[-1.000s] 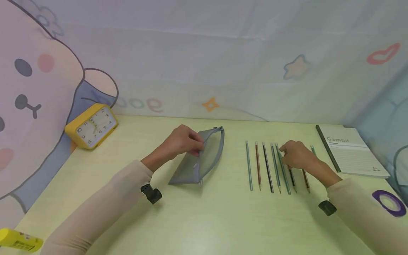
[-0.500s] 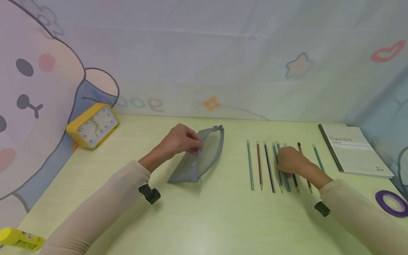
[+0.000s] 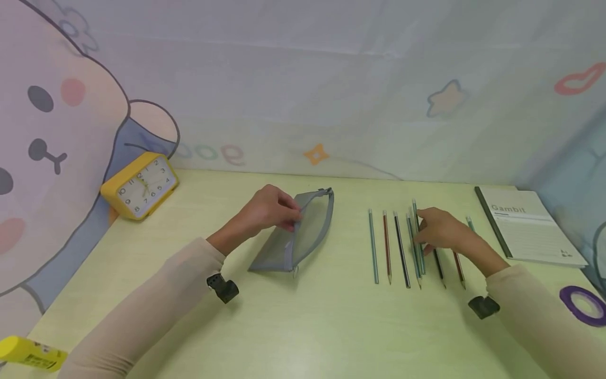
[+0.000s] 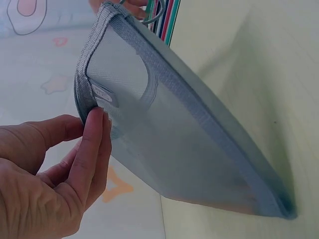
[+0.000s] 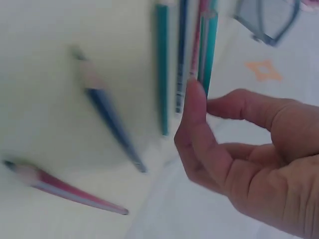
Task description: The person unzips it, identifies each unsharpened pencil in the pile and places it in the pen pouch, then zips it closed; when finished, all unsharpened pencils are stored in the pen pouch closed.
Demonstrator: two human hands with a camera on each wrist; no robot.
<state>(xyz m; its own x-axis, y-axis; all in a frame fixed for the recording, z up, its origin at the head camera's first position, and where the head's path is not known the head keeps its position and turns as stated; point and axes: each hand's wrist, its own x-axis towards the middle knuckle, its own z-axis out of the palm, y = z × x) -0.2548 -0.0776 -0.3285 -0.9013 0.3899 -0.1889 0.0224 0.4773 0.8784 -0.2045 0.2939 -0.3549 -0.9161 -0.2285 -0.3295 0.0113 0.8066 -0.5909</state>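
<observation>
A grey mesh pencil case lies on the pale green desk. My left hand pinches its near-left edge, and the left wrist view shows thumb and finger of that hand closed on the case's corner seam. To the right, several pencils lie in a row, tips toward me. My right hand pinches a teal pencil from the middle of the row, slightly askew from its neighbours. The blurred right wrist view shows the thumb of that hand against the teal pencil.
A yellow alarm clock stands at the back left against the cartoon backdrop. A notebook lies at the back right, with a purple tape ring nearer me. A yellow glue stick lies at the front left corner.
My right hand slid toward me along the pencils, then back up, and one teal pencil now sits shifted away from me and askew. My left hand kept its hold.
</observation>
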